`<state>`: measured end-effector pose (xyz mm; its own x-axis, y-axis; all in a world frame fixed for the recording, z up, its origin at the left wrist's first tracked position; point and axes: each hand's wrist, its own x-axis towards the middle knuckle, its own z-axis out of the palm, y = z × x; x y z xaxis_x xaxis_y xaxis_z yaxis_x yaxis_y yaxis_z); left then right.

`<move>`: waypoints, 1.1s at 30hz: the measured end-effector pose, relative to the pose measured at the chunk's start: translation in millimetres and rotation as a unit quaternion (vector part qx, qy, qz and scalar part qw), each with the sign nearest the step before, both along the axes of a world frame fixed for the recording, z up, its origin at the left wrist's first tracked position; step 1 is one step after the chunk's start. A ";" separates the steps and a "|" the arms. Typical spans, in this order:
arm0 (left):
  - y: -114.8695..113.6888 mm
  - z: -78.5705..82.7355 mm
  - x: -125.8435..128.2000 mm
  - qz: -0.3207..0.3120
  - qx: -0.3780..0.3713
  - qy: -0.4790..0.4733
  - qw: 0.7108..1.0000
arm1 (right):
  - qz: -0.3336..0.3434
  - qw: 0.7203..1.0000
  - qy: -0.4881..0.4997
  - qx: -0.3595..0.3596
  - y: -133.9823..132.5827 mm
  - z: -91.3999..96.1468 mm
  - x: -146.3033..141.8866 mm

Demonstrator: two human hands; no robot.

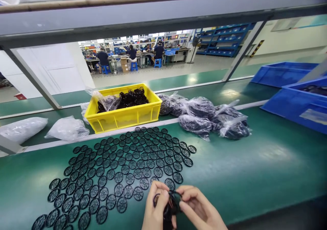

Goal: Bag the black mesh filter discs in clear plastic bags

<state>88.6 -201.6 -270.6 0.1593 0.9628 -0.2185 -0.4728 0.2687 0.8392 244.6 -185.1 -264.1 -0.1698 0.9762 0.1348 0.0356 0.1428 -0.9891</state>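
Observation:
Near the front edge of the green table, my left hand [157, 202] is closed around several black plastic rings [167, 209], bunched against the palm. My right hand [196, 204] pinches one black ring [176, 196] at the top of that bunch, with thumb and forefinger on its rim. Both hands are close together, and the lower part of the bunch is partly hidden by fingers. Beyond and to the left, many round black spoked rings [119, 177] lie flat, side by side, on the green surface.
A yellow bin [125, 117] of black parts stands behind the rings. Clear bags of dark parts [196, 126] lie right of it, white bags [66, 128] left. Blue bins [301, 102] stand at the right. A metal frame crosses above; people sit at far benches.

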 end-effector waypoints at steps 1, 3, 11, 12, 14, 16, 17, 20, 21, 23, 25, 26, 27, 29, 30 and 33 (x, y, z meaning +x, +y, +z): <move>0.5 2.4 -0.2 0.015 -0.006 0.001 1.000 | -0.017 1.000 0.009 -0.015 1.3 1.5 1.9; 1.7 7.7 -2.6 0.051 -0.018 -0.001 0.999 | -0.048 0.998 0.016 -0.044 5.3 2.1 8.7; 7.4 29.1 -26.1 0.095 -0.029 -0.041 0.994 | -0.050 0.968 -0.244 0.026 16.0 -30.3 34.1; 7.4 30.3 -26.6 0.093 -0.031 -0.047 0.994 | -0.060 0.958 -0.273 0.064 16.2 -31.4 33.8; 6.5 30.0 -24.7 0.082 -0.037 -0.061 0.994 | -0.082 0.946 -0.293 0.114 15.6 -27.1 32.1; 4.2 24.4 -19.6 0.063 -0.049 -0.086 0.993 | -0.084 0.950 -0.279 0.114 12.9 -15.1 30.0; 2.5 19.6 -16.3 0.052 -0.056 -0.102 0.992 | -0.071 0.956 -0.262 0.108 10.2 -7.6 28.6; -3.6 0.4 -5.7 0.000 -0.078 -0.165 0.983 | 0.033 0.974 -0.196 0.106 -2.7 13.9 22.2; -5.5 -5.5 -2.6 -0.019 -0.087 -0.191 0.978 | 0.073 0.975 -0.178 0.114 -7.8 19.2 19.1; -8.0 -12.8 1.9 -0.059 -0.112 -0.240 0.963 | 0.122 0.971 -0.165 0.125 -17.6 25.8 12.3; -8.1 -12.8 3.6 -0.087 -0.142 -0.272 0.948 | 0.124 0.969 -0.172 0.131 -25.1 28.1 6.8; -7.2 -10.5 3.5 -0.096 -0.155 -0.281 0.942 | 0.118 0.969 -0.175 0.131 -27.6 28.1 5.4; -5.8 -7.3 2.8 -0.100 -0.167 -0.284 0.939 | 0.114 0.970 -0.173 0.129 -29.0 27.5 5.2; -2.2 -0.2 0.5 -0.090 -0.181 -0.281 0.938 | 0.106 0.978 -0.153 0.094 -27.8 24.9 9.0; -0.4 3.0 -0.8 -0.078 -0.181 -0.277 0.940 | 0.096 0.984 -0.137 0.056 -24.6 22.8 13.0; 3.4 7.7 -3.8 -0.032 -0.169 -0.270 0.947 | 0.031 0.992 -0.098 -0.077 -4.4 11.3 31.5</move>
<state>84.8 -198.2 -262.9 0.3914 0.8372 -0.3820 -0.7822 0.5213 0.3412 276.1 -189.6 -252.7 -0.2382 0.9695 -0.0569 0.2259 -0.0016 -0.9741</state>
